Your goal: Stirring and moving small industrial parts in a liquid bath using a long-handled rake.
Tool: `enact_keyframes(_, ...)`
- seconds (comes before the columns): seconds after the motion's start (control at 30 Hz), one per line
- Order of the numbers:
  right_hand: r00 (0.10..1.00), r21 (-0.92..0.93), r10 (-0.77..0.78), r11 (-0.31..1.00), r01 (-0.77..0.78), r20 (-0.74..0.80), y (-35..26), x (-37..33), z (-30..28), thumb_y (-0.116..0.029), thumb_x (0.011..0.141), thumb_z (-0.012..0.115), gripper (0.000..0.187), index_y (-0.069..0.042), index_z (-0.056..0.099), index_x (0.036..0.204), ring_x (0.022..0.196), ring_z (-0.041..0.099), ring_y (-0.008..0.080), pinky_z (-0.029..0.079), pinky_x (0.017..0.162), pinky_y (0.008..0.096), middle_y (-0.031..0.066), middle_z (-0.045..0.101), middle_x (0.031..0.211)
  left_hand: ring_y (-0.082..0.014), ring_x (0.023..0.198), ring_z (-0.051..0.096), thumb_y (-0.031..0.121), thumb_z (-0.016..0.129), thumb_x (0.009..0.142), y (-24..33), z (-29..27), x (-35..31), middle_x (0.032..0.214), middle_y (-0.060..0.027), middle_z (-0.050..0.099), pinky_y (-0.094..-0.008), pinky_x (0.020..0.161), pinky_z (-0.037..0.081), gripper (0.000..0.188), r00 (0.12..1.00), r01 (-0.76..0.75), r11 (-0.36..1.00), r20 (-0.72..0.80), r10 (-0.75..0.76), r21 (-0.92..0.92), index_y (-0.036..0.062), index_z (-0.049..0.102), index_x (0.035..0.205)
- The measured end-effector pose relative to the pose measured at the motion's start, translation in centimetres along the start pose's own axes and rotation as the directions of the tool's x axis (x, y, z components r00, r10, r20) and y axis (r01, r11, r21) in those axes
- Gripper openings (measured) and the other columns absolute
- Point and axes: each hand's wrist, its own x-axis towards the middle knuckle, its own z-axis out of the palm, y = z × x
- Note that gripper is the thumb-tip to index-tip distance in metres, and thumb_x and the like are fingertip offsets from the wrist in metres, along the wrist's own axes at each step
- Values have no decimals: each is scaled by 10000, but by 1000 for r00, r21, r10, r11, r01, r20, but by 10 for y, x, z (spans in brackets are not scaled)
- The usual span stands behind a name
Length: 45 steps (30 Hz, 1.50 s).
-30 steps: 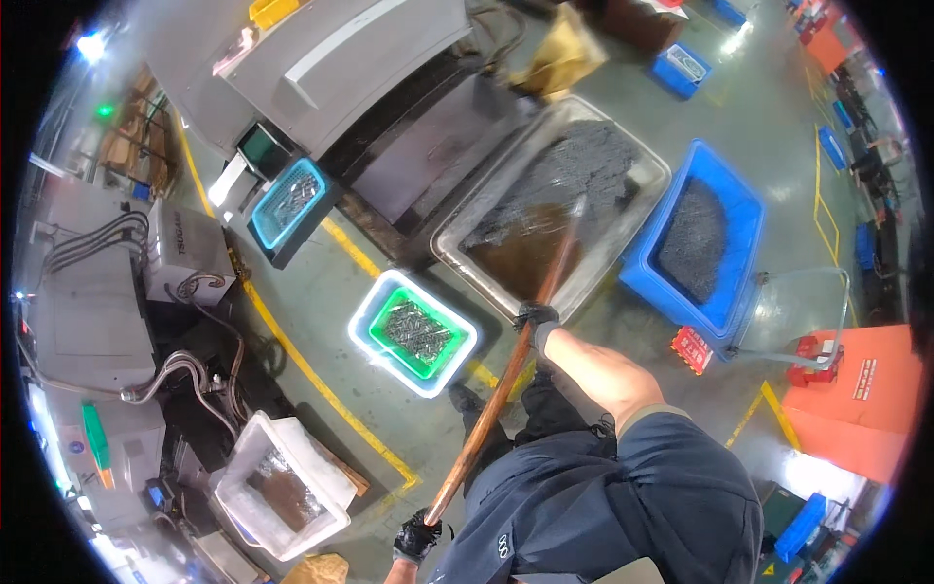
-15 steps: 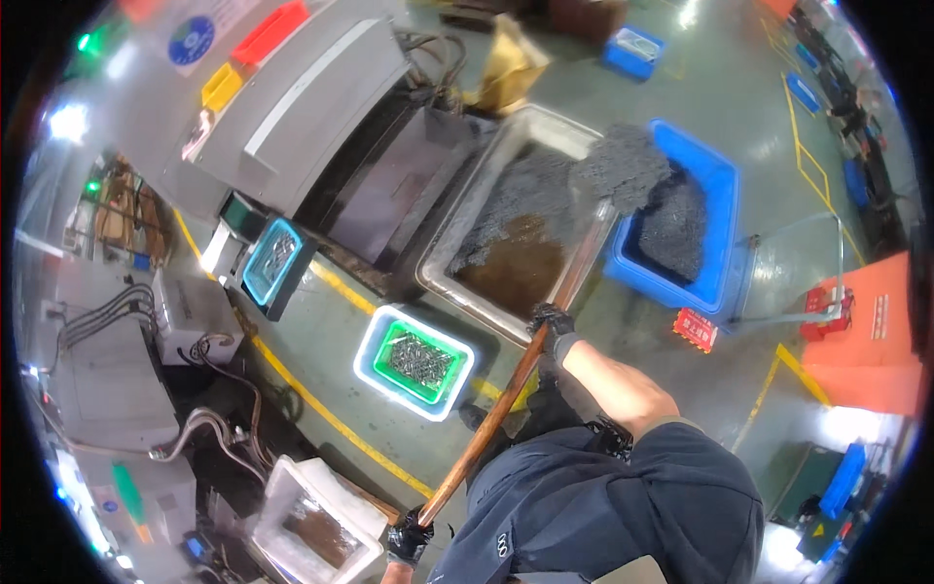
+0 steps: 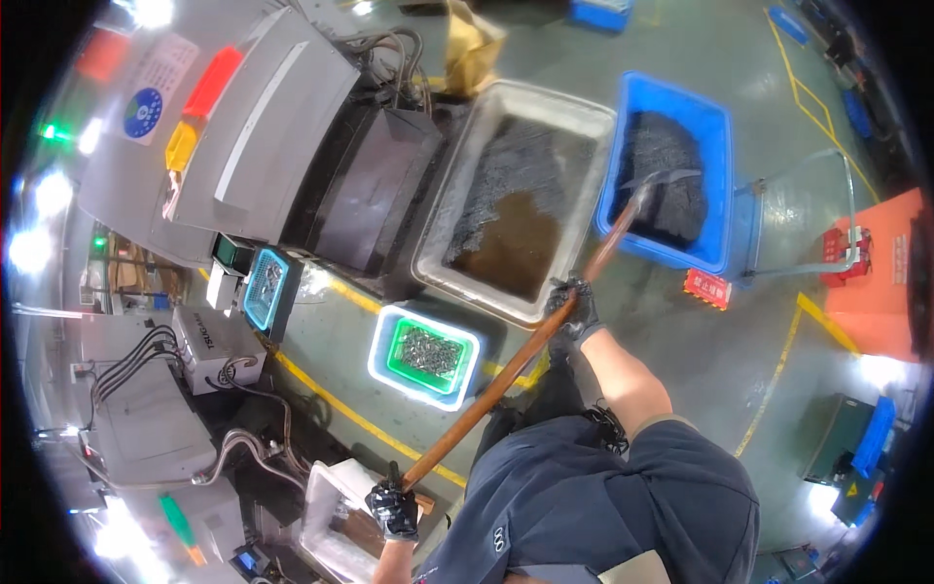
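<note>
A long wooden-handled shovel [image 3: 491, 394] slants from lower left to upper right across my front. My right hand [image 3: 574, 316], in a black glove, is closed round the middle of the handle. My left hand [image 3: 392, 508], gloved too, is closed at the handle's near end. The shovel's blade is turned nearly edge-on over the blue bin [image 3: 727, 195], which holds dark grey sludge [image 3: 664, 146]; no load shows on it. Left of this bin, a large whitish tub [image 3: 443, 219] contains grey sludge and murky brown liquid.
A grey machine [image 3: 282, 117] stands left of the tub. A green basket of small metal parts [image 3: 428, 352] sits in a white container on the floor. A white bin [image 3: 321, 487] lies by my left hand. A trolley's metal handle [image 3: 846, 204] rises beside the blue bin.
The shovel blade has moved right from between tub and bin to over the blue bin and turned edge-on. Its heap of grey sludge is off it. Both hands still hold the handle.
</note>
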Motion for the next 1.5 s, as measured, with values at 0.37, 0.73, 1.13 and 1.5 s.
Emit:
enact_keyframes(0.37, 920, -270, -205, 956, 115, -333, 44, 1, 59, -249, 895, 576, 130, -131, 545, 939, 560, 520, 196, 483, 544, 361, 50, 514, 683, -287, 667, 639, 186, 648, 718, -38, 44, -24, 722, -108, 645, -429, 612, 511, 381, 996, -11, 985, 91, 26, -170, 145, 637, 1096)
enact_keyframes(0.73, 909, -577, -160, 810, -102, -385, 233, 93, 25, -118, 885, 560, 61, -63, 584, 893, 648, 599, 282, 519, 592, 421, 126, 587, 700, -291, 730, 678, 307, 744, 731, -177, -21, -71, 797, -137, 688, -374, 678, 548, 399, 896, 437, 601, 383, -224, -669, 106, 670, 1067)
enact_keyframes(1.13, 798, -551, 50, 697, -459, -601, 320, 180, 27, -403, 998, 387, 473, 0, 541, 1189, 939, 577, 249, 458, 856, 393, 164, 599, 1053, -234, 808, 669, 222, 738, 753, -97, -254, 87, 961, -40, 696, -398, 692, 522, 317, 983, 134, 973, 149, -107, -186, 106, 672, 1041)
enact_keyframes(1.5, 882, -704, 446, 578, -412, -150, 242, 194, 120, -226, 953, 479, 351, -17, 530, 1230, 1031, 584, 248, 476, 922, 381, 163, 595, 1154, -316, 824, 664, 131, 673, 641, 22, -335, 213, 919, -112, 704, -385, 761, 504, 338, 972, -175, 969, -190, 142, -172, 64, 693, 972)
